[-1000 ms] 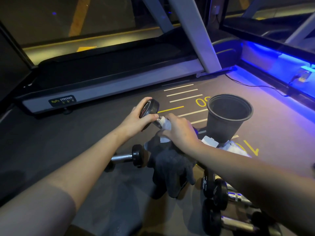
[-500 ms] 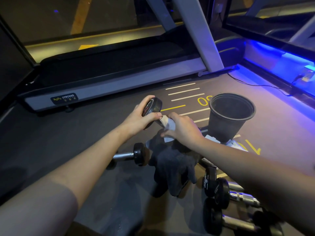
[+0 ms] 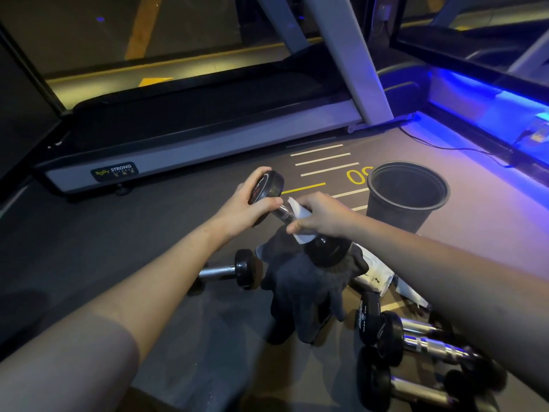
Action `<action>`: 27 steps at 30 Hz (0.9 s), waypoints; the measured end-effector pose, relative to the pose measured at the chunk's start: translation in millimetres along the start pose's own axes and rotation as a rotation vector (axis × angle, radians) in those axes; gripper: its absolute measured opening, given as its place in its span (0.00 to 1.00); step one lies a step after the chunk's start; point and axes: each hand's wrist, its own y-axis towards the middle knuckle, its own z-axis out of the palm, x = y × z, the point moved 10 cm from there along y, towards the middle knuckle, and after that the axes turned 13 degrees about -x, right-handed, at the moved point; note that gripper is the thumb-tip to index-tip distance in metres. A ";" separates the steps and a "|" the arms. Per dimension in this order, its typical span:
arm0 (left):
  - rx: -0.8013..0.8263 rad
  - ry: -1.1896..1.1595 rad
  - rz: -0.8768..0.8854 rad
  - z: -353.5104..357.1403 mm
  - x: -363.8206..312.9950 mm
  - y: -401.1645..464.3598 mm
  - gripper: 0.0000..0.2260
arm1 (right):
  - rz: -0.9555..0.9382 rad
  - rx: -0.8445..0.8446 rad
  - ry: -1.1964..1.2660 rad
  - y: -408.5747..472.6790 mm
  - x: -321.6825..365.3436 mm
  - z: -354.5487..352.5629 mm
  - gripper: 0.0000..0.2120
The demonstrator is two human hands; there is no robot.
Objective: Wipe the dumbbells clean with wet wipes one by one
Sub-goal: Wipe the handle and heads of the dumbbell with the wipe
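Left hand (image 3: 246,208) fingers grasp the black-headed chrome-handled dumbbell (image 3: 267,185) by its upper head; right hand (image 3: 322,215) fingers clench a white wet wipe (image 3: 298,211) around its handle.

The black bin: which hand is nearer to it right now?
Right. The right hand, wiping the dumbbell's handle with a wet wipe, sits just left of the black bin; the left hand grips the far dumbbell head, further away.

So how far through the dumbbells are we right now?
Done: one dumbbell lies apart on the left, possibly wiped; I cannot confirm. In hand: left hand grips the end of the raised dumbbell while right hand rubs a wet wipe round its handle. Left: several dumbbells clustered at lower right.
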 end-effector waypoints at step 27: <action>0.018 0.002 0.039 2.0 0.5 4.0 0.31 | 0.131 0.320 0.277 -14.9 -14.3 -6.2 0.19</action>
